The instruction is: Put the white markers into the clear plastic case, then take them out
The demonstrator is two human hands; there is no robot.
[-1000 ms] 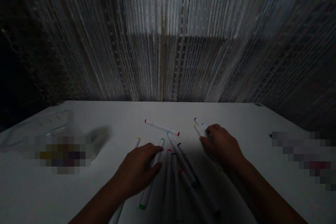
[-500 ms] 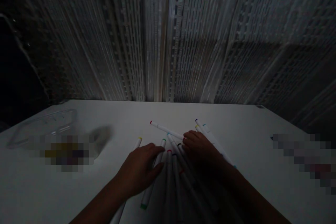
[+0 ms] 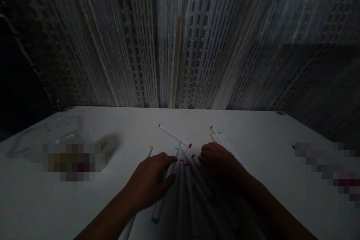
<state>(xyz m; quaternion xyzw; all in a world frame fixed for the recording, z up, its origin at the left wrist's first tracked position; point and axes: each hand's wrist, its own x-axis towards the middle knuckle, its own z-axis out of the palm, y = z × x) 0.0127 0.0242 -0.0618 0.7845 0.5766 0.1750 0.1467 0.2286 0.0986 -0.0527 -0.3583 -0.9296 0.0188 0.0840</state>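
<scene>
Currently left hand [image 3: 149,182] fingers spread on white marker [image 3: 159,208]; right hand [image 3: 223,165] fingers curled together, grip unclear.

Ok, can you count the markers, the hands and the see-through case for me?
White markers: 11 (the shadow may hide more)
Hands, left and right: 2
Clear plastic case: 1
Total: 14
</scene>
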